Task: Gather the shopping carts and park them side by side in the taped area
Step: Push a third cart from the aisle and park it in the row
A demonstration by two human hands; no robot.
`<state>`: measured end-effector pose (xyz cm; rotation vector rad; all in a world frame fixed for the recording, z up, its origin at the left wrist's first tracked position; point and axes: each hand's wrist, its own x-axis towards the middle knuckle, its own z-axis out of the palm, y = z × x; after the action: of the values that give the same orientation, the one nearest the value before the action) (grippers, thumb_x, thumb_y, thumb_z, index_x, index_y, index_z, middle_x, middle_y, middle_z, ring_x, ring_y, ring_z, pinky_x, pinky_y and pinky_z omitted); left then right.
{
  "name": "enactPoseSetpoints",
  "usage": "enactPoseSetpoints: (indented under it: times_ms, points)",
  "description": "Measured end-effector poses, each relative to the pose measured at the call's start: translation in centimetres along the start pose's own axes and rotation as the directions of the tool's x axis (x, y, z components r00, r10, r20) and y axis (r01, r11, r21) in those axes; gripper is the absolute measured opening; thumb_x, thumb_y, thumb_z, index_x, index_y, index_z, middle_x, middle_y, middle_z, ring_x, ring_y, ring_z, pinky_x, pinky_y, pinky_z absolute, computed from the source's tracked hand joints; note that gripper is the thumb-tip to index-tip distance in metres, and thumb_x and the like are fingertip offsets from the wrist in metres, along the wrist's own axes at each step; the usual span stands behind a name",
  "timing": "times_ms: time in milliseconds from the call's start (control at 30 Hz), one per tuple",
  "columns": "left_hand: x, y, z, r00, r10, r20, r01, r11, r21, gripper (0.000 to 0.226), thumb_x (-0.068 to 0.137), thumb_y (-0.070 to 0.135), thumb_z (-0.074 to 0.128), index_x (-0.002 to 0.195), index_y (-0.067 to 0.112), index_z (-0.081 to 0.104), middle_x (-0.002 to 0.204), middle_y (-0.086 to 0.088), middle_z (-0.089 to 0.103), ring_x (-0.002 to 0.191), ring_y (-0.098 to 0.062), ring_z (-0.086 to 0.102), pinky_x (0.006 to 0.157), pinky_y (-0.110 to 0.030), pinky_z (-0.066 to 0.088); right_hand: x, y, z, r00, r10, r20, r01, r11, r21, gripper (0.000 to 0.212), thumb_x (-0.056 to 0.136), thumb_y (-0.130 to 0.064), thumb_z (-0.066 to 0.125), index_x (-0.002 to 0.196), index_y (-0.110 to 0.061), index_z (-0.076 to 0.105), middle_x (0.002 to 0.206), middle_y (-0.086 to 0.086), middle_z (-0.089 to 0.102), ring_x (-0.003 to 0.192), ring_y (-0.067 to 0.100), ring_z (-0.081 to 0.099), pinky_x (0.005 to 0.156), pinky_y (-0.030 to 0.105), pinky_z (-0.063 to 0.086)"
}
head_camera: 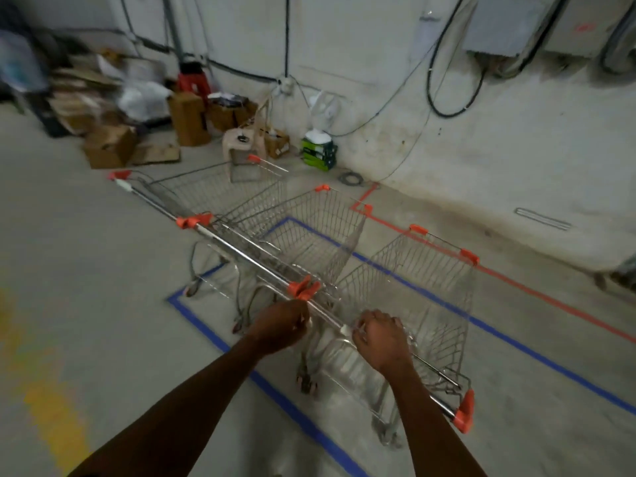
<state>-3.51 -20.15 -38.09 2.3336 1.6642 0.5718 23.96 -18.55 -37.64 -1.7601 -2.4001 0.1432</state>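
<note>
Three wire shopping carts with orange corner caps stand side by side inside a blue tape rectangle [203, 328] on the concrete floor. The nearest cart [430, 287] is on the right, the middle cart [320, 228] beside it, and the far cart [213, 191] at the left. My left hand [280, 325] and my right hand [382, 339] both grip the metal handle bar [330, 318] of the nearest cart. The three handles line up almost in one row.
A red tape line [537, 294] runs beyond the blue one, near the white wall. Cardboard boxes [110, 146], a plastic stool [241, 142], a fan on green boxes [320, 149] and hanging cables crowd the far wall. A yellow floor mark [51, 390] lies at the left.
</note>
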Motion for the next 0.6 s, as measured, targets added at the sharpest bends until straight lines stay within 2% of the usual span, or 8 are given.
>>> enactPoseSetpoints:
  times_ms: [67,167,233,333,500,600]
  points:
    - [-3.1,-0.4,-1.4,0.990,-0.135,-0.047,0.137,0.990,0.030,0.020,0.083,0.042,0.056,0.100,0.031,0.057,0.092,0.008,0.067,0.082,-0.016,0.066,0.070,-0.033,0.055,1.4,-2.5,0.2,0.993,-0.120,-0.005,0.120,0.993,-0.015,0.024,0.097,-0.045,0.049,0.107,-0.026,0.061,0.102,-0.003,0.062,0.095,0.018,0.059,0.084,0.035,0.036]
    - [-8.6,-1.3,-3.8,0.952,-0.271,-0.143,0.285,0.955,0.082,0.018,0.083,0.039,0.054,0.097,0.028,0.057,0.091,0.003,0.066,0.082,-0.024,0.065,0.071,-0.038,0.053,3.1,-7.6,1.1,0.956,-0.282,-0.082,0.281,0.959,-0.033,0.019,0.092,-0.034,0.061,0.105,-0.022,0.065,0.097,0.001,0.067,0.090,0.022,0.065,0.084,0.039,0.045]
    - [-12.8,-1.8,-5.5,0.914,-0.341,-0.217,0.374,0.918,0.131,0.020,0.086,0.038,0.053,0.100,0.025,0.059,0.092,0.000,0.067,0.081,-0.026,0.065,0.071,-0.038,0.051,3.9,-11.6,1.5,0.901,-0.406,-0.153,0.411,0.912,0.002,0.013,0.085,-0.028,0.064,0.092,-0.018,0.064,0.088,0.007,0.066,0.082,0.031,0.064,0.076,0.043,0.048]
    - [-19.7,-2.6,-8.3,0.819,-0.452,-0.354,0.523,0.841,0.139,0.022,0.086,0.032,0.061,0.105,0.020,0.061,0.090,-0.002,0.067,0.080,-0.028,0.065,0.071,-0.037,0.050,3.8,-18.8,1.3,0.802,-0.566,-0.192,0.581,0.813,0.029,0.011,0.080,-0.030,0.058,0.083,-0.020,0.059,0.082,0.007,0.061,0.079,0.034,0.060,0.071,0.044,0.046]
    - [-30.4,-3.7,-12.9,0.655,-0.592,-0.470,0.719,0.679,0.147,0.019,0.093,0.032,0.059,0.109,0.021,0.059,0.094,0.003,0.065,0.084,-0.022,0.063,0.069,-0.037,0.048,1.2,-30.9,2.0,0.648,-0.732,-0.213,0.760,0.639,0.117,0.011,0.083,-0.030,0.058,0.091,-0.023,0.060,0.092,0.001,0.063,0.093,0.026,0.060,0.088,0.044,0.043]
    - [-36.4,-4.3,-14.8,0.534,-0.658,-0.531,0.814,0.570,0.112,0.019,0.094,0.034,0.057,0.111,0.024,0.057,0.097,0.005,0.064,0.084,-0.019,0.063,0.068,-0.035,0.049,-1.3,-37.9,2.6,0.557,-0.800,-0.224,0.830,0.528,0.181,0.009,0.085,-0.030,0.058,0.092,-0.025,0.058,0.091,-0.002,0.060,0.092,0.024,0.059,0.090,0.044,0.043]
